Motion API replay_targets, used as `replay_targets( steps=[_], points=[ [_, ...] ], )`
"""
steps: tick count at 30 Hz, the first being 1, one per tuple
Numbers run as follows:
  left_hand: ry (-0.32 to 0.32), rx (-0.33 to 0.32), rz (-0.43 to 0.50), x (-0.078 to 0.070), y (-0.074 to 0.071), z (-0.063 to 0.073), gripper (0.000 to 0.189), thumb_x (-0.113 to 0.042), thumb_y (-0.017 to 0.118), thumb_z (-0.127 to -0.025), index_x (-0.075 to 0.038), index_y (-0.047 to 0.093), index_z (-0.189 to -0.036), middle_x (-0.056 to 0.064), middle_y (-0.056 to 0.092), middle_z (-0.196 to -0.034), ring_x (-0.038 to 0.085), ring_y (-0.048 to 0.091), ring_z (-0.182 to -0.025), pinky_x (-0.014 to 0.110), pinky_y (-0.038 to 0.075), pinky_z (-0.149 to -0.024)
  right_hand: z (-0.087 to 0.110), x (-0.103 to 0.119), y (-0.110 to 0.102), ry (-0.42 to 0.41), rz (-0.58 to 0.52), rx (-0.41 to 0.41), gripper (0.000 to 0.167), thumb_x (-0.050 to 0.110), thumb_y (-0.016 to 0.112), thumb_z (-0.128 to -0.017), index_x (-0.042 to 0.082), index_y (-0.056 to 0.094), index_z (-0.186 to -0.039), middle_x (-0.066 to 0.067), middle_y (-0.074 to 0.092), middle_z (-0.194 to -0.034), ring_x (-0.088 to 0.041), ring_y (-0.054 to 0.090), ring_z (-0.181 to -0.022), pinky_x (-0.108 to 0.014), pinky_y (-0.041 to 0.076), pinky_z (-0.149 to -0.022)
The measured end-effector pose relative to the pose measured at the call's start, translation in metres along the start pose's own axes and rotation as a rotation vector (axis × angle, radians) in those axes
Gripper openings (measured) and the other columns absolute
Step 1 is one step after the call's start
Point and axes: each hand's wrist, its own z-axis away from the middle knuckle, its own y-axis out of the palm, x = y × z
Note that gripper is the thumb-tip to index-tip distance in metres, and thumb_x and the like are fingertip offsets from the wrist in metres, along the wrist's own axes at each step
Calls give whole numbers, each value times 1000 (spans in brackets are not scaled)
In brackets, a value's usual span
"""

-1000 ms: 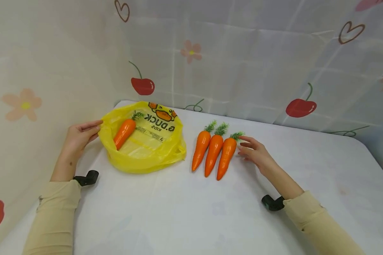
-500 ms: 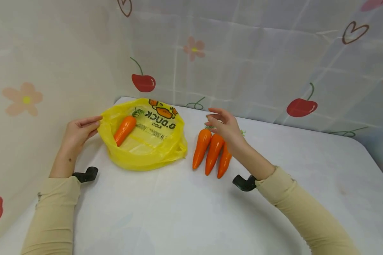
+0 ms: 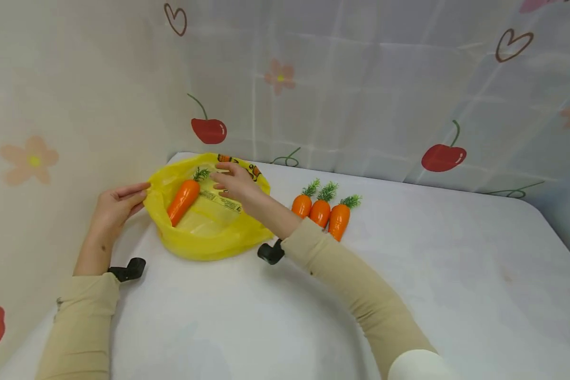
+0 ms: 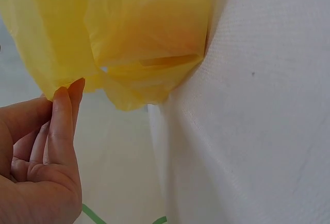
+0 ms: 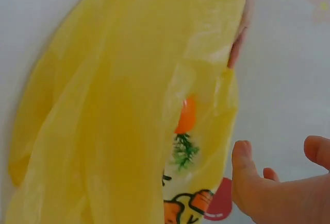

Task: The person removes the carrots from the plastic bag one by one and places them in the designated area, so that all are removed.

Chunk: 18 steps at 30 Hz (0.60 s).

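My left hand pinches the left rim of a yellow plastic bag between thumb and fingers; the left wrist view shows the same pinch on the thin film. Inside the bag's wide mouth lies one orange carrot with a green top. Over the bag's opening hovers my right hand, fingers loosely spread and holding nothing, just right of that carrot's leaves. To the right of the bag lie a left carrot, a middle carrot and a right carrot, their lower ends hidden by my right forearm.
A white-covered table carries everything. Behind it and to the left hang pale curtains printed with cherries, flowers and hearts. Black wrist cameras stick out below each hand.
My right hand has moved left from beside the rightmost carrot, across the carrots, to above the bag. My left hand keeps its pinch on the rim. The carrots stay where they were.
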Motion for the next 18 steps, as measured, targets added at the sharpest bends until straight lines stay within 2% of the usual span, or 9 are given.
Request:
replay_targets(
  steps=[4,9,13,15,18],
  points=[
    [0,4,26,4,-3,2,21,-5,64,-89,-10,72,-108,-9,61,-97,2,63,-83,16,50,-74,-24,-20,35,37,-55,-1,39,16,59,-94,5,51,-131,-3,57,-108,-29,56,-106,-40,45,-93],
    [-14,-2,42,11,-3,6,19,-5,64,-88,-11,73,-104,-11,63,-94,2,64,-81,17,51,-72,-42,-49,65,99,-1,-110,30,12,61,-92,5,58,-121,-2,58,-99,-25,59,-98,-39,49,-87],
    [-2,11,57,13,2,6,19,-4,63,-89,-11,74,-102,-11,65,-94,2,64,-81,17,51,-72,-51,-61,74,143,42,-189,27,12,62,-91,9,59,-118,1,55,-95,-15,54,-80,-34,50,-79],
    [15,16,64,12,4,4,19,-3,63,-89,-11,74,-102,-10,65,-94,2,64,-81,16,51,-72,-54,-63,75,143,38,-195,30,13,61,-91,11,58,-122,1,53,-94,-14,48,-73,-32,48,-74],
    [36,16,60,7,6,2,19,-3,63,-89,-10,73,-103,-9,64,-95,2,64,-82,16,51,-72,-59,-64,74,131,31,-185,39,14,59,-92,16,53,-131,2,52,-97,-13,47,-71,-30,47,-71]
  ],
)
